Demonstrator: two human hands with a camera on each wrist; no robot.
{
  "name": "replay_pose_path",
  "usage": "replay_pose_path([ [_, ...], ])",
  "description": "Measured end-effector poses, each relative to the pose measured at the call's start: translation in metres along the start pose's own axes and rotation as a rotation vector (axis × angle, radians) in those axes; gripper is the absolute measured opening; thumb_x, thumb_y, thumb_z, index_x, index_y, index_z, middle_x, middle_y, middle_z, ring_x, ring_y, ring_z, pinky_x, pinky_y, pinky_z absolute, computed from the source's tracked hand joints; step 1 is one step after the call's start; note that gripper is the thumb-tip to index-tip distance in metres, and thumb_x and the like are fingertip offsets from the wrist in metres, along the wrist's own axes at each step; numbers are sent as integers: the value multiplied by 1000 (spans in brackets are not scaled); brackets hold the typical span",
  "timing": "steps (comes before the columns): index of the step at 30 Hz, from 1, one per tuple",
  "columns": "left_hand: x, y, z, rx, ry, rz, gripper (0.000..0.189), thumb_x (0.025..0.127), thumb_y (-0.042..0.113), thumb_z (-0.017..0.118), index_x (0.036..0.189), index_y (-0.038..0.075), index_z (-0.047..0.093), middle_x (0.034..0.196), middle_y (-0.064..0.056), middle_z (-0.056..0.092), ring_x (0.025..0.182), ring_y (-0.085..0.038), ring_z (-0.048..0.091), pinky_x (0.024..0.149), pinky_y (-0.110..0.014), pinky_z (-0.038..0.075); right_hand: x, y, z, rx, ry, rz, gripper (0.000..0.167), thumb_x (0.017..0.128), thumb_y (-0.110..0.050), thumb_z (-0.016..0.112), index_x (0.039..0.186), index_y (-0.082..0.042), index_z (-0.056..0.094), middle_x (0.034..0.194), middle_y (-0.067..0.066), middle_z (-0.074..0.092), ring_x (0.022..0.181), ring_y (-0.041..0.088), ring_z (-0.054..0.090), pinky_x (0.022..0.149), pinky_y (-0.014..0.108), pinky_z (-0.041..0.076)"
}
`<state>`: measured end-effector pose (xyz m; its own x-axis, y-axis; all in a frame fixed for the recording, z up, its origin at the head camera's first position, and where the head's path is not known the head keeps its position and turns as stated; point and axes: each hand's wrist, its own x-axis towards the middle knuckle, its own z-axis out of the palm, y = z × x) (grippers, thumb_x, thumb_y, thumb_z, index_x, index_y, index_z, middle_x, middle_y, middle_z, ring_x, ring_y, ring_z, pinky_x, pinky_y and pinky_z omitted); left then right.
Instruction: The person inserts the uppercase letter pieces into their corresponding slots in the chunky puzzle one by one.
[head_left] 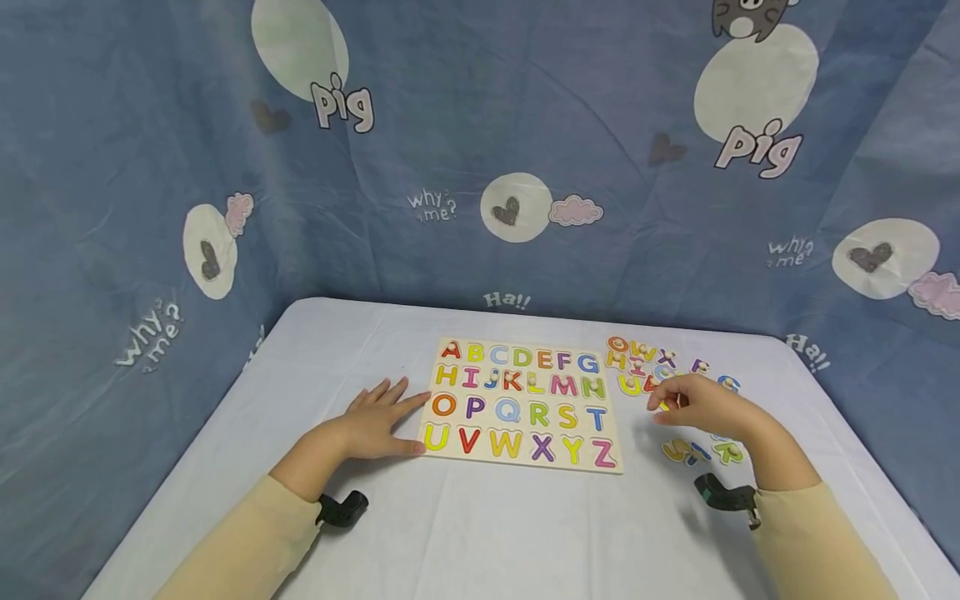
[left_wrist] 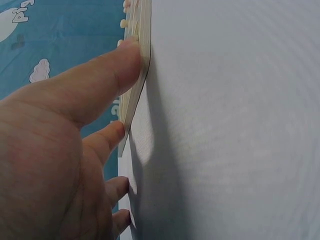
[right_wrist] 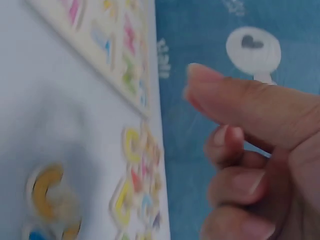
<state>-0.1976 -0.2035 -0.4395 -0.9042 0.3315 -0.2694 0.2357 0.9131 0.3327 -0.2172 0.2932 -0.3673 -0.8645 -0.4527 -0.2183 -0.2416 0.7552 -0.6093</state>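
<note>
Letter board (head_left: pixel 491 423): flat on the table (head_left: pixel 495 533), nearer its far edge; almost edge-on in the left wrist view, its letters unreadable there.
Left hand (head_left: pixel 375 425): spread, grasping nothing; thumb and forefinger touch the board's left edge.
Right hand (head_left: pixel 701 404): released, fingers loosely curled, over the loose letters (head_left: pixel 628 385).
Loose letters: between the board's and table's right edges (some hidden behind the right hand), blurred in the right wrist view.

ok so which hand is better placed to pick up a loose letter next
Probably the right hand: it hovers right beside the loose letters, with nothing visible in its grip. The left hand touches the far side of the board.
</note>
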Motion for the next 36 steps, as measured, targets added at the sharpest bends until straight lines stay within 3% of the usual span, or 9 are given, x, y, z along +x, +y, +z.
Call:
replay_pose_path([
  [7, -4, 6, -2, -1, -9, -4, 92, 82, 65, 68, 157, 24, 35, 165, -19, 16, 151, -45, 5, 119, -64, 4, -15, 29, 6, -19, -111, 38, 13, 86, -13, 78, 95, -9, 70, 72, -1, 47, 67, 15, 46, 58, 27, 38],
  [20, -5, 8, -6, 4, -9, -6, 91, 82, 64, 69, 157, 23, 36, 165, -19, 17, 151, -45, 6, 119, -64, 5, -18, 50, 20, -5, -66, 133, 15, 83, -12, 80, 89, -11, 67, 70, -1, 50, 64, 16, 47, 54, 28, 39],
  [24, -4, 7, -5, 8, -11, -7, 93, 82, 66, 67, 158, 23, 34, 165, -20, 15, 151, -45, 4, 119, -63, 4, -16, 52, 22, -23, -42, 125, 17, 81, -13, 82, 88, -11, 66, 69, -1, 49, 64, 16, 47, 54, 28, 38],
  [31, -4, 3, -4, 2, 2, 10, 92, 83, 64, 68, 157, 23, 35, 165, -19, 16, 151, -45, 5, 119, -64, 4, -15, 54, 28, -13, 6, 200, 20, 80, -15, 83, 86, -11, 65, 71, 0, 51, 68, 18, 48, 57, 30, 38],
  [36, -4, 4, -4, 2, 5, 10, 91, 83, 64, 68, 157, 23, 35, 165, -19, 17, 151, -46, 7, 119, -64, 5, -15, 53, 28, -8, 7, 206, 19, 81, -15, 82, 85, -9, 65, 69, 0, 51, 67, 17, 48, 56, 29, 38],
])
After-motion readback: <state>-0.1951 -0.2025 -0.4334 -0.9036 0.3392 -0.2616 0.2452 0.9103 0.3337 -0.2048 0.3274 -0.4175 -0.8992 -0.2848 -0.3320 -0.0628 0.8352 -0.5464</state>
